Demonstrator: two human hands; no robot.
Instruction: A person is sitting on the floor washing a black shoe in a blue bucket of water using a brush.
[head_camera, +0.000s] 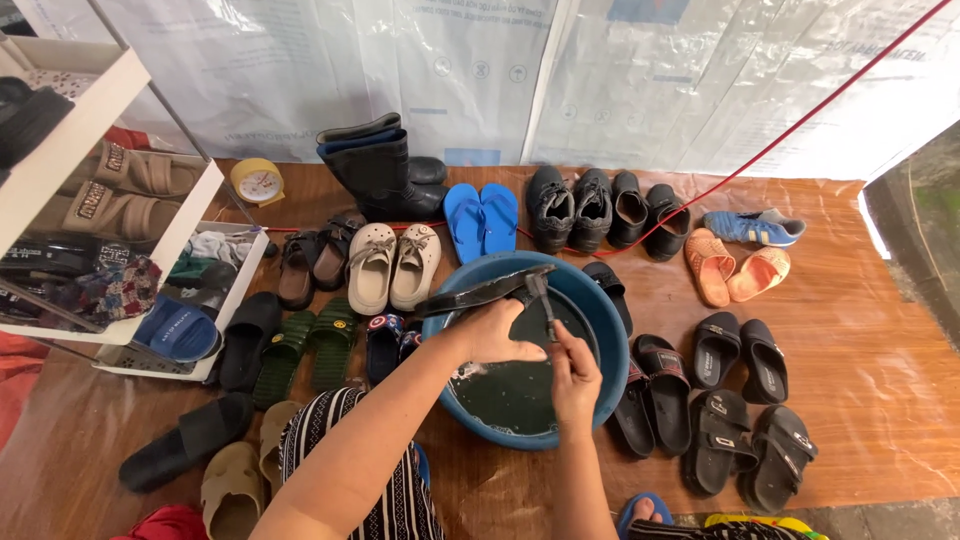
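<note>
Two hands meet over a blue basin of dark water that sits on the brown floor among rows of footwear. The left hand is closed around a black shoe, holding it tipped on its side across the basin's far rim with the sole turned up. The right hand has its grip closed on a thin handle, seemingly a small brush, though its head is too small and dark to make out, and the tip rests against the shoe near its heel end.

Just beyond the basin stand beige clogs, blue flip-flops and a pair of tall black boots. To the right of those are two pairs of black shoes, then orange clogs and one blue trainer. Black sandals lie in pairs right of the basin. On its left are green slippers, brown sandals and black slides. A white shoe rack at far left holds more pairs, with a small yellow clock on the floor behind it. A red cord runs diagonally across the pale plastic sheeting at the back.
</note>
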